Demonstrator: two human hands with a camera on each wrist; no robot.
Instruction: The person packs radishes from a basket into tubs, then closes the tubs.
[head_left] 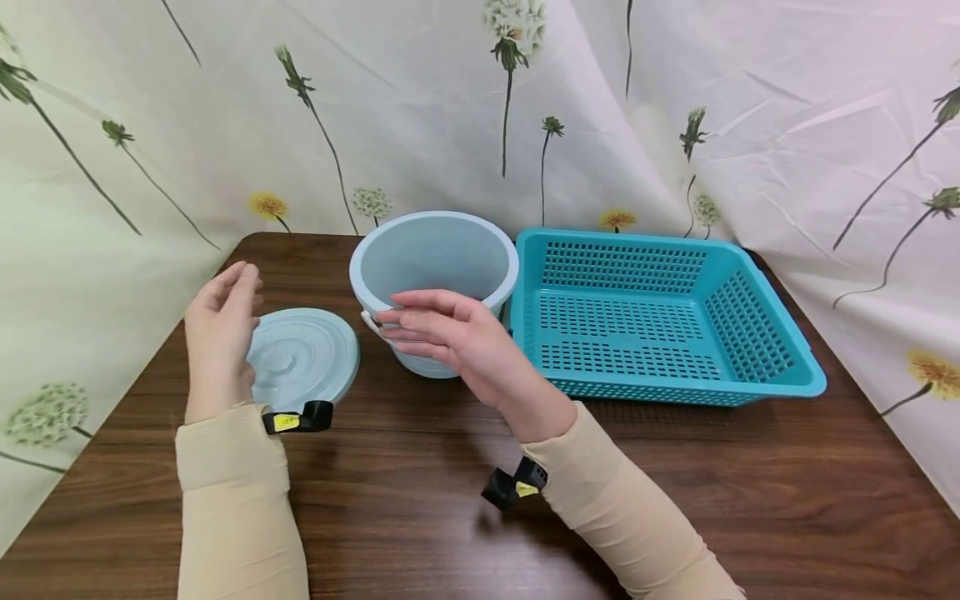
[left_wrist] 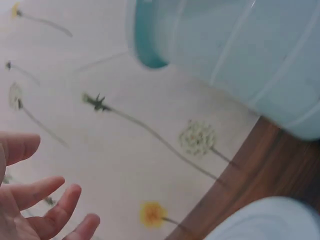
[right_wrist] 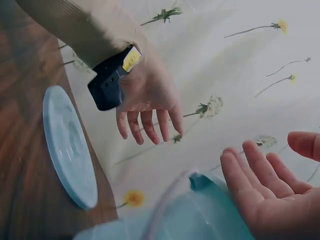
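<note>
A light blue bucket [head_left: 435,250] stands upright and uncovered at the middle of the table, its handle [head_left: 369,321] hanging down the near left side. Left of it, a round light blue lid [head_left: 303,354] lies on the table. My left hand [head_left: 221,333] is raised by the lid's left edge, fingers loosely bent with nothing in them; the left wrist view shows the fingers spread apart. In front of the bucket hovers my right hand [head_left: 457,337], fingers extended toward the left and holding nothing. In the right wrist view both hands appear empty.
A turquoise perforated basket [head_left: 772,317] sits right of the bucket, close against it. The dark wooden table [head_left: 390,517] reaches back to a white cloth backdrop [head_left: 450,108] printed with dandelions.
</note>
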